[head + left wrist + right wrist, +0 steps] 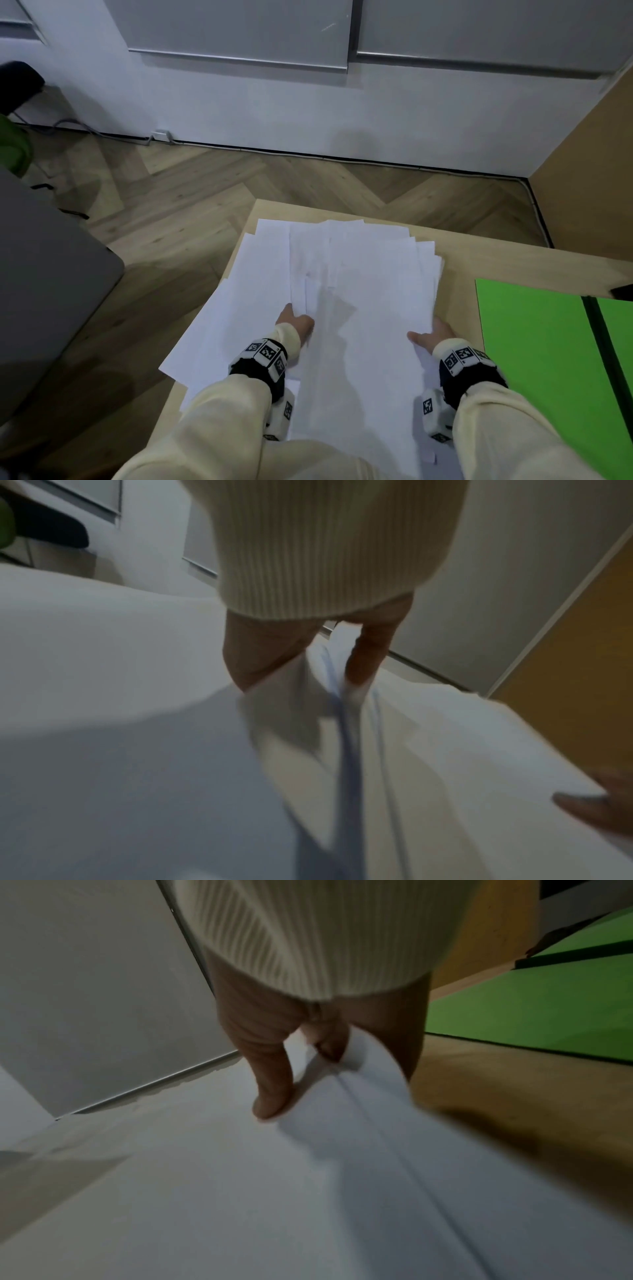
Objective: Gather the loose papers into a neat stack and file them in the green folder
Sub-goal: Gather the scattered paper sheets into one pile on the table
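Several loose white papers [359, 274] lie fanned out in a rough overlapping pile on the wooden table [479, 260]. My left hand [293, 317] is in the middle of the pile's left half, its fingers slid in between sheets and pinching some. In the left wrist view the left hand [308, 674] has paper [137, 723] running up between thumb and palm. My right hand [430, 332] grips the pile's right edge. Its thumb [274, 1093] lies on top of the papers [240, 1191], and the fingers curl round the edge. The open green folder [534, 342] lies flat to the right.
Some sheets overhang the table's left edge above the wood floor [205, 192]. A grey furniture piece [51, 274] stands at the left. A dark object [621, 291] sits at the folder's far corner. A wooden panel [599, 154] rises at the right.
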